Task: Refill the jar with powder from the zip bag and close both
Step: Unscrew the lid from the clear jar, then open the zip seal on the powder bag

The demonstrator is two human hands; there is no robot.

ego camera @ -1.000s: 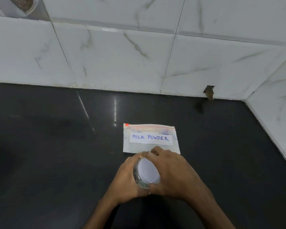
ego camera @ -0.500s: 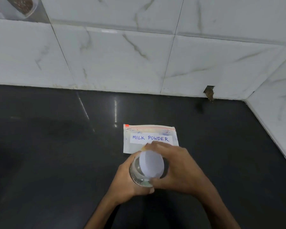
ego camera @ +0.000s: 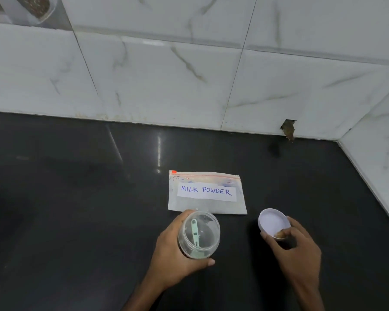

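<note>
A clear plastic jar (ego camera: 208,230) stands uncapped on the black counter, with a pale green scoop (ego camera: 195,233) inside it. My left hand (ego camera: 175,254) wraps around the jar's left side. My right hand (ego camera: 294,250) holds the white lid (ego camera: 273,222) by its near edge, to the right of the jar and apart from it. Just behind the jar lies a flat zip bag (ego camera: 207,204) labelled MILK POWDER, its red zip strip facing the wall and looking shut.
The black counter (ego camera: 76,209) ends at a white marble-tiled wall behind and on the right. A chipped hole (ego camera: 288,129) sits at the wall's base. A container of dark grains (ego camera: 32,5) shows at the top left corner.
My right hand has taken the lid off the jar and carried it to the right. The jar's mouth is now uncovered, showing the scoop inside. My left hand still holds the jar.
</note>
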